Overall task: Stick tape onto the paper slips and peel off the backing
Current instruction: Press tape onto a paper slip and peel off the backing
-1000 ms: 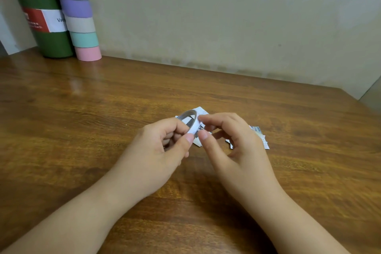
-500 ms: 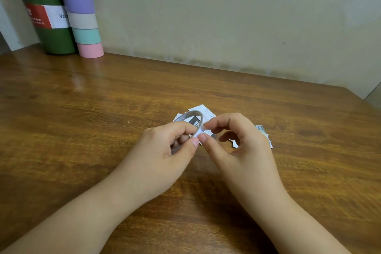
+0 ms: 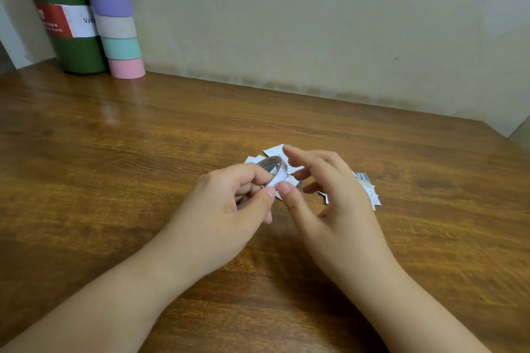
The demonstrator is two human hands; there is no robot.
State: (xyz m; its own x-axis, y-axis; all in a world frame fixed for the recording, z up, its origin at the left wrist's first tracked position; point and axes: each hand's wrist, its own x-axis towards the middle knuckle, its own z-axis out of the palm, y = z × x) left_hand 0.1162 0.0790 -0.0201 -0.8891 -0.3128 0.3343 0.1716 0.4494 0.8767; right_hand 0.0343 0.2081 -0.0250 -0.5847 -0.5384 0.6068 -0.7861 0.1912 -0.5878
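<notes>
1. The step in hand looks like finding the free end of the tape point(image 3: 272, 170) so a strip can be pulled off. To do it well, I judge the roll should be kept steady while a nail runs round its outer face until it catches the edge.
2. Once the end lifts, pull slowly and along the roll, so the strip does not tear narrow or fold onto itself.
3. The left hand point(image 3: 229, 209), at the centre of the frame, is curled round the roll: thumb on the white outer face, fingers hooked through the ring. It holds the roll just above the table point(image 3: 143, 180).
4. The right hand point(image 3: 329, 200), just right of it, is loosely spread, its fingers relaxed and apart. Its thumb tip touches the roll's lower right edge beside the left thumb; whether it has caught the end I cannot tell. It grips nothing.
5. The slips point(image 3: 370, 195) lie on the table under and behind both hands, partly hidden, with none taped that I can see.
</notes>
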